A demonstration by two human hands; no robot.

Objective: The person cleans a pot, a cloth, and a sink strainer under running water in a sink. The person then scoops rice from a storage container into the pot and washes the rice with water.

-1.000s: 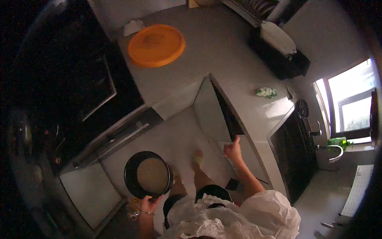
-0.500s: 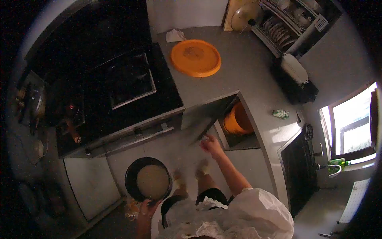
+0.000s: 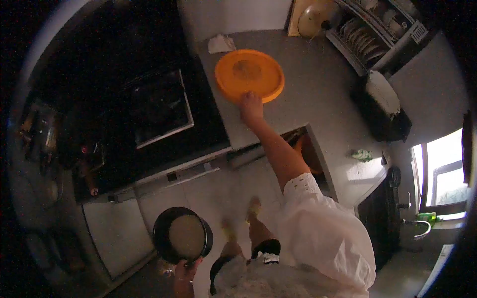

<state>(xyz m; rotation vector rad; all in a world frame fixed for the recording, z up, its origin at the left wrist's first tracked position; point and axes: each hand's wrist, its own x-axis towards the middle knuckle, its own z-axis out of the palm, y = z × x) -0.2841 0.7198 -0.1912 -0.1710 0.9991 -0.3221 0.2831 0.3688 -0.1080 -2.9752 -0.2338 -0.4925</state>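
Note:
My left hand (image 3: 186, 272) grips the near rim of a dark round pot (image 3: 160, 233), held low over the floor. Pale contents (image 3: 187, 236) lie in the pot; they look like grain, though the dim light hides detail. Stretched out over the counter, my right hand (image 3: 252, 105) has its fingers on the near edge of a round orange lid (image 3: 258, 74), thumb side partly hidden. The lid lies on the counter beside the black cooktop. Below my right forearm, an orange bucket (image 3: 312, 154) shows partly inside an opened cabinet.
A black cooktop (image 3: 198, 109) adjoins the grey counter (image 3: 308, 84). At the back stands a dish rack (image 3: 365, 42) with plates. A black box (image 3: 382, 116), a crumpled green packet (image 3: 362, 155) and the sink (image 3: 380, 213) are on the right. A white cloth (image 3: 221, 43) lies behind the lid.
My right hand has moved from the cabinet door up to the orange lid. The door has swung nearer to shut, covering part of the opening. My left hand still holds the pot.

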